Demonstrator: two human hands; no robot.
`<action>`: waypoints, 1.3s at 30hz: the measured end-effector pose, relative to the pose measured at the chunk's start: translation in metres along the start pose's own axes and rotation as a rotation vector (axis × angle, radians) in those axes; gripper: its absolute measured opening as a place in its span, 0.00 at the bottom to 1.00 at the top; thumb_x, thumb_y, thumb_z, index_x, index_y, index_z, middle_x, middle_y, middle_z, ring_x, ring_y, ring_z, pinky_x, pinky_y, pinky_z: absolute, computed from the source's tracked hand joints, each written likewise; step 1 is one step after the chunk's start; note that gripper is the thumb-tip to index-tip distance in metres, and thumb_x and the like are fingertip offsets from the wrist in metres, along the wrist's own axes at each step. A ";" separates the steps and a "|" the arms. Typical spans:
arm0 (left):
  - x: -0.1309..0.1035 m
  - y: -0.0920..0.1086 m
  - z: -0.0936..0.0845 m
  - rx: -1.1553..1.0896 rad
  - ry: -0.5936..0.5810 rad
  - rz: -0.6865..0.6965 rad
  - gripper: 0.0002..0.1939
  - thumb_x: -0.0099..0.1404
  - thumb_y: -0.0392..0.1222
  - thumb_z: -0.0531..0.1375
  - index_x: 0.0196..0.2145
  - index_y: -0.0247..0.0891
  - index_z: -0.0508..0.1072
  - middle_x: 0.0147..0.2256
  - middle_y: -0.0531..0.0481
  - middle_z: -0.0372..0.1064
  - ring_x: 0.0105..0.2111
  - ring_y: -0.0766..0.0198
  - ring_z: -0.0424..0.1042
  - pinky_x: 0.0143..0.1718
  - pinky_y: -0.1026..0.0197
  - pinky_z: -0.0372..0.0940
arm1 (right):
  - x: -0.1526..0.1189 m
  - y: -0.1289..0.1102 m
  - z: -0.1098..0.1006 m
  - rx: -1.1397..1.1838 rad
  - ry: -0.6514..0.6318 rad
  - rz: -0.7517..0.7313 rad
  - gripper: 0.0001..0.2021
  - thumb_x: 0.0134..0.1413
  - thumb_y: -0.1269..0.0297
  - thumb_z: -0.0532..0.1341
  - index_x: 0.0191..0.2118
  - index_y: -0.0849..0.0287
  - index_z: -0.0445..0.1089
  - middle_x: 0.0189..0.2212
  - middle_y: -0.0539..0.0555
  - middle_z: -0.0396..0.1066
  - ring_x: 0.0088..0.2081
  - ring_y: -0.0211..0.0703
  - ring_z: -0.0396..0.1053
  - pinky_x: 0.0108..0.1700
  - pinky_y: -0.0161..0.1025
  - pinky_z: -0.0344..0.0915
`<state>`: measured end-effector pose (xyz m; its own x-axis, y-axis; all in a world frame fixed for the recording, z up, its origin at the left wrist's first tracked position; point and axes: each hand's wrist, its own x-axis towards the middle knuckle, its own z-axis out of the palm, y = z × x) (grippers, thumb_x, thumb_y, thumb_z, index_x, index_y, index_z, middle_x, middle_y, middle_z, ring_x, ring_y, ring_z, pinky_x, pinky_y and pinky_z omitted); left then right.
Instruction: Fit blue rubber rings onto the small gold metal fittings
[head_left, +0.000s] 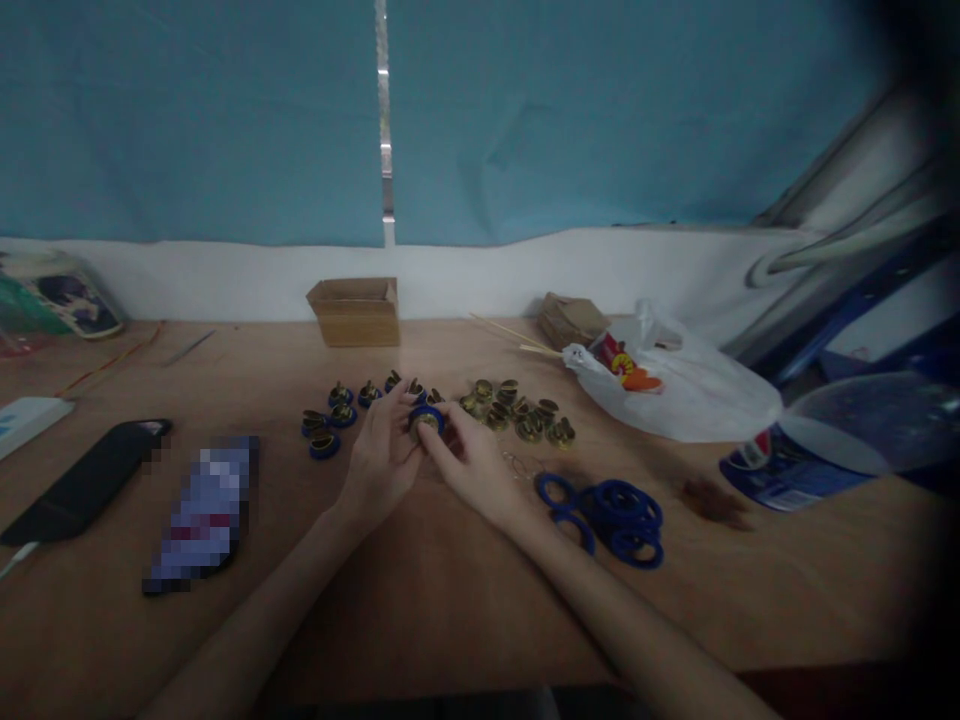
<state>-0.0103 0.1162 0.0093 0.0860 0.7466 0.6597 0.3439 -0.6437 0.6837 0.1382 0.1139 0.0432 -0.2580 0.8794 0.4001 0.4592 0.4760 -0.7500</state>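
Over the middle of the table, my left hand (381,452) and my right hand (474,458) meet around a round brass-coloured piece with a blue ring (424,416) about its edge. My left fingers close on its left side, while my right thumb presses onto its face. Just left of my hands stand several brass pieces with blue rings (342,413). Similar brass pieces without blue showing (529,425) are grouped to the right. Nearer me on that side lies a loose pile of blue rings (619,510). Fingers hide part of the held piece.
A small open cardboard box (360,312) stands by the wall. At right are a white plastic bag (690,395), a crumpled brown packet (571,318) and a cut plastic bottle (814,455). A black phone (86,480) and a blurred-out item (202,515) lie left.
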 end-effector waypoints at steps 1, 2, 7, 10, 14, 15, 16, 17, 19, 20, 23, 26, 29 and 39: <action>0.001 0.001 0.000 -0.076 -0.011 -0.038 0.37 0.60 0.33 0.61 0.63 0.43 0.52 0.54 0.40 0.63 0.53 0.55 0.68 0.54 0.50 0.67 | 0.000 0.000 -0.001 -0.035 0.016 -0.025 0.11 0.61 0.59 0.55 0.44 0.59 0.67 0.33 0.53 0.72 0.31 0.39 0.69 0.31 0.35 0.66; 0.002 0.002 -0.001 -0.144 -0.030 -0.075 0.37 0.59 0.33 0.61 0.63 0.43 0.52 0.54 0.40 0.63 0.53 0.55 0.68 0.55 0.50 0.66 | 0.001 0.001 -0.003 -0.061 0.035 -0.045 0.11 0.61 0.59 0.56 0.45 0.59 0.67 0.35 0.55 0.72 0.32 0.40 0.69 0.33 0.36 0.66; 0.006 0.013 -0.007 -0.455 -0.122 -0.248 0.25 0.61 0.34 0.60 0.57 0.38 0.63 0.55 0.40 0.66 0.55 0.54 0.67 0.58 0.49 0.62 | 0.004 0.009 -0.006 -0.093 0.108 -0.098 0.11 0.59 0.63 0.59 0.46 0.58 0.66 0.40 0.56 0.74 0.38 0.43 0.72 0.43 0.40 0.68; 0.007 0.015 -0.007 -0.520 -0.078 -0.310 0.22 0.61 0.35 0.60 0.53 0.37 0.67 0.54 0.41 0.67 0.54 0.54 0.68 0.58 0.49 0.62 | 0.004 0.010 -0.005 -0.074 0.120 -0.109 0.10 0.58 0.64 0.60 0.45 0.58 0.65 0.41 0.56 0.74 0.41 0.44 0.73 0.44 0.41 0.68; 0.008 0.011 -0.005 -0.452 -0.030 -0.289 0.15 0.62 0.35 0.60 0.48 0.37 0.70 0.48 0.43 0.71 0.50 0.57 0.70 0.56 0.51 0.64 | 0.001 0.008 -0.003 -0.058 0.142 -0.135 0.11 0.57 0.66 0.61 0.45 0.58 0.63 0.41 0.56 0.73 0.42 0.44 0.73 0.45 0.40 0.69; 0.008 0.010 -0.004 -0.446 -0.026 -0.279 0.14 0.62 0.35 0.60 0.46 0.37 0.71 0.47 0.43 0.71 0.49 0.58 0.71 0.55 0.51 0.64 | 0.001 0.007 -0.003 -0.055 0.149 -0.143 0.12 0.57 0.67 0.60 0.46 0.58 0.62 0.41 0.57 0.73 0.43 0.44 0.72 0.45 0.41 0.68; 0.009 0.009 -0.004 -0.448 -0.021 -0.276 0.13 0.62 0.35 0.60 0.46 0.37 0.71 0.47 0.43 0.71 0.49 0.58 0.71 0.55 0.52 0.65 | 0.000 0.007 -0.003 -0.054 0.155 -0.148 0.12 0.57 0.67 0.60 0.46 0.58 0.62 0.41 0.56 0.73 0.43 0.44 0.72 0.46 0.41 0.68; 0.009 0.009 -0.004 -0.456 -0.018 -0.278 0.13 0.61 0.34 0.60 0.45 0.37 0.71 0.46 0.43 0.71 0.48 0.58 0.72 0.54 0.52 0.65 | -0.001 0.006 -0.003 -0.055 0.160 -0.149 0.12 0.57 0.67 0.60 0.46 0.57 0.62 0.42 0.56 0.73 0.44 0.45 0.72 0.46 0.42 0.68; 0.009 0.008 -0.004 -0.480 -0.011 -0.285 0.13 0.60 0.34 0.61 0.45 0.37 0.71 0.46 0.44 0.72 0.48 0.58 0.72 0.54 0.52 0.66 | -0.002 0.006 -0.003 -0.054 0.165 -0.152 0.12 0.57 0.67 0.60 0.47 0.56 0.62 0.42 0.56 0.73 0.44 0.45 0.72 0.47 0.42 0.68; 0.009 0.007 -0.005 -0.492 -0.006 -0.286 0.13 0.60 0.34 0.62 0.44 0.38 0.71 0.46 0.44 0.72 0.48 0.58 0.72 0.53 0.53 0.66 | -0.003 0.006 -0.003 -0.052 0.170 -0.157 0.12 0.57 0.67 0.60 0.47 0.56 0.62 0.42 0.55 0.73 0.44 0.45 0.72 0.47 0.42 0.68; 0.009 0.008 -0.005 -0.519 -0.005 -0.294 0.13 0.59 0.33 0.62 0.43 0.38 0.72 0.45 0.45 0.73 0.48 0.59 0.73 0.54 0.53 0.66 | -0.004 0.006 -0.002 -0.046 0.201 -0.182 0.12 0.57 0.69 0.59 0.48 0.55 0.63 0.43 0.55 0.72 0.44 0.44 0.71 0.48 0.42 0.68; 0.009 0.008 -0.005 -0.537 -0.005 -0.316 0.12 0.58 0.33 0.63 0.42 0.37 0.73 0.45 0.45 0.74 0.48 0.58 0.73 0.54 0.51 0.66 | -0.005 0.007 -0.001 -0.044 0.211 -0.200 0.12 0.57 0.70 0.57 0.47 0.55 0.63 0.42 0.55 0.71 0.44 0.44 0.71 0.47 0.43 0.68; 0.009 0.008 -0.005 -0.534 -0.020 -0.333 0.11 0.58 0.33 0.63 0.41 0.36 0.73 0.44 0.44 0.74 0.47 0.57 0.74 0.54 0.49 0.66 | -0.004 0.008 0.000 -0.047 0.204 -0.197 0.12 0.57 0.71 0.57 0.46 0.55 0.63 0.41 0.55 0.70 0.43 0.45 0.70 0.46 0.44 0.68; 0.009 0.006 -0.005 -0.545 -0.104 -0.310 0.14 0.59 0.35 0.62 0.45 0.37 0.70 0.47 0.42 0.72 0.50 0.57 0.71 0.55 0.50 0.65 | 0.001 0.014 -0.005 -0.055 0.121 -0.205 0.10 0.55 0.70 0.58 0.43 0.56 0.59 0.40 0.57 0.66 0.42 0.46 0.68 0.44 0.44 0.68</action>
<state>-0.0118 0.1177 0.0208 0.1585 0.9066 0.3910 -0.1561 -0.3680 0.9166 0.1486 0.1216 0.0355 -0.2481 0.7575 0.6039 0.4541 0.6416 -0.6182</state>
